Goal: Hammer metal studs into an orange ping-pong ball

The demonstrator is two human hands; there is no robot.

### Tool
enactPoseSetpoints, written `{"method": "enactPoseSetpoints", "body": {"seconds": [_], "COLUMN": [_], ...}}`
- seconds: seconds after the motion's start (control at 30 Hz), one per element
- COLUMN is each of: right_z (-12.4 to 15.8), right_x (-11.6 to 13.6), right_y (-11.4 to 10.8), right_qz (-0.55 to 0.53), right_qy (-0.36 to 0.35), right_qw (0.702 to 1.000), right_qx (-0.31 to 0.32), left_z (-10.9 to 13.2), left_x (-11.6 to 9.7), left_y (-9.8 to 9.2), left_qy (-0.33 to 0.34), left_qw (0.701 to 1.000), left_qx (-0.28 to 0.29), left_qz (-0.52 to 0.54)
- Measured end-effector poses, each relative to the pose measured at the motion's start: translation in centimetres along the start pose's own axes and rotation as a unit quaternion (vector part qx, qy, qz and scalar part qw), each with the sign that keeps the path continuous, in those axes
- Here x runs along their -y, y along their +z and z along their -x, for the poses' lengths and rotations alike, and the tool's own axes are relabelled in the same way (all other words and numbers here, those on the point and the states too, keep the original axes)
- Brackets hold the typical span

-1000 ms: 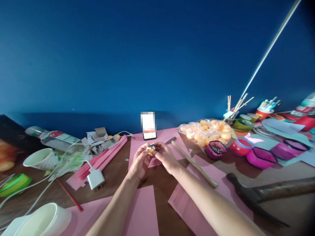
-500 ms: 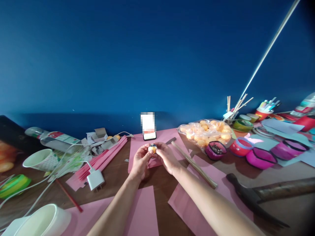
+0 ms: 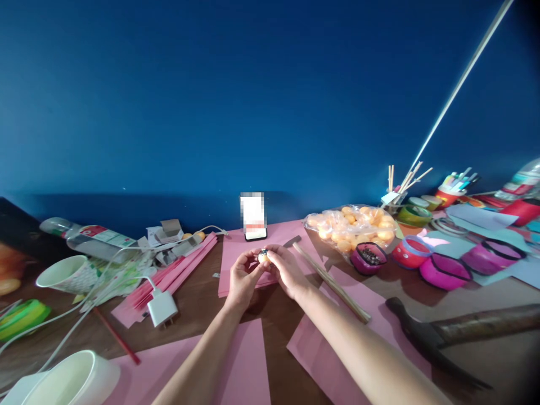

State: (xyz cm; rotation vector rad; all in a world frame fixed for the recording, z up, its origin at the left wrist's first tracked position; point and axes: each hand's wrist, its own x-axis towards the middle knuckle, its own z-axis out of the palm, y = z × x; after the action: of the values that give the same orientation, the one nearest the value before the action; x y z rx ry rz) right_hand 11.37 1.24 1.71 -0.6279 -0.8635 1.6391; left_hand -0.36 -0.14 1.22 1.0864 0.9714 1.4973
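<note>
Ball (image 3: 263, 258) w/in snug L-hand (image 3: 241, 280), R-hand (image 3: 291, 274) grip

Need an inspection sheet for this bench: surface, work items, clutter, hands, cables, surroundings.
Surface: brown tabletop, partly covered by pink paper sheets.
Work items: small orange ball with a shiny top; details too small to tell.
Clutter: claw hammer at right, clear bag of orange balls farther back, plastic bottle lying at left.
Hands: left hand and right hand hold the ball between their fingers.
Cables: white cable joined to a white charger, left side.
Surroundings: blue wall behind; phone upright before it.
</note>
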Motion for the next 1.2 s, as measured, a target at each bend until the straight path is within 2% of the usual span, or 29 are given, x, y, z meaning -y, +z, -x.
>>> {"method": "enactPoseSetpoints", "body": {"seconds": [0.47, 0.77, 1.1, 1.2], "right_z": [-0.15, -0.14, -0.18, -0.21], "right_x": [0.12, 0.3, 0.17, 0.27], "right_y": [0.02, -0.01, -0.03, -0.07], "right_qz": [0.027, 0.028, 0.029, 0.028], "right_qy": [0.001, 0.01, -0.037, -0.031], "right_qw": [0.999, 0.999, 0.999, 0.999], "right_qx": [-0.029, -0.023, -0.009, -0.002], "left_z": [0.04, 0.06, 0.34, 0.26], "left_x": [0.6, 0.37, 0.04, 0.08], "left_y": [0.1, 0.18, 0.24, 0.17], "left_qy": [0.03, 0.016, 0.04, 0.03], "left_qw": [0.998, 1.0, 0.998, 0.999], "left_qx": [-0.008, -0.012, 0.008, 0.01], "left_qz": [-0.048, -0.025, -0.041, -0.038]}}
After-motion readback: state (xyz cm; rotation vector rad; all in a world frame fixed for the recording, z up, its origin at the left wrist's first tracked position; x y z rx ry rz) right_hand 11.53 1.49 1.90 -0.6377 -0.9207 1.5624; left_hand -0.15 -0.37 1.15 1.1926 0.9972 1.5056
